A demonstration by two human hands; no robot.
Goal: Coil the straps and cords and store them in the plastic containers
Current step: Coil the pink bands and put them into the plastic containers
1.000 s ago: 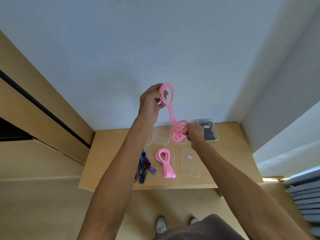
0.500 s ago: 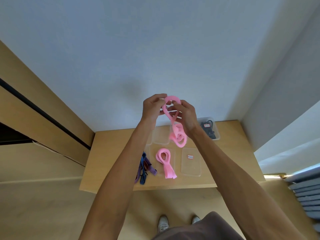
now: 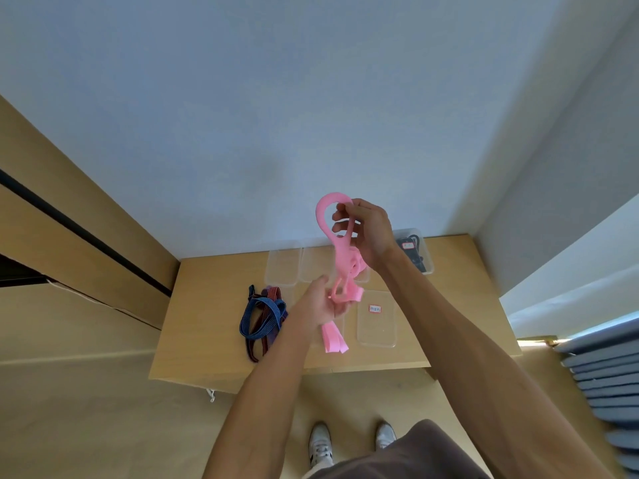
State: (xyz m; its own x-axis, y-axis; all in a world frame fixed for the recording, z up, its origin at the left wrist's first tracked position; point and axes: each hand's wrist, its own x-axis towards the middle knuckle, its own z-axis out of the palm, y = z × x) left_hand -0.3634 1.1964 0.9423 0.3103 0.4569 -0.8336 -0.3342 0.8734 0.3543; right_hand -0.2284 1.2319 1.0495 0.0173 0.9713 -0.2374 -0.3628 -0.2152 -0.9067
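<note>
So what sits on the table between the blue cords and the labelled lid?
In the head view, a second pink strap lies between the blue cords and the labelled lid, partly hidden by the left hand.

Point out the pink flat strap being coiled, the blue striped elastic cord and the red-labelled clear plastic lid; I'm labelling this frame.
pink flat strap (image 3: 324, 216): head view, top loop.
blue striped elastic cord (image 3: 263, 303): head view, upper bend.
red-labelled clear plastic lid (image 3: 377, 328): head view, bare centre.

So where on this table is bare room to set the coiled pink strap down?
Bare wood lies left of the blue and red cords to the table edge, and right of the labelled lid. The middle, around the clear containers, is crowded.
</note>
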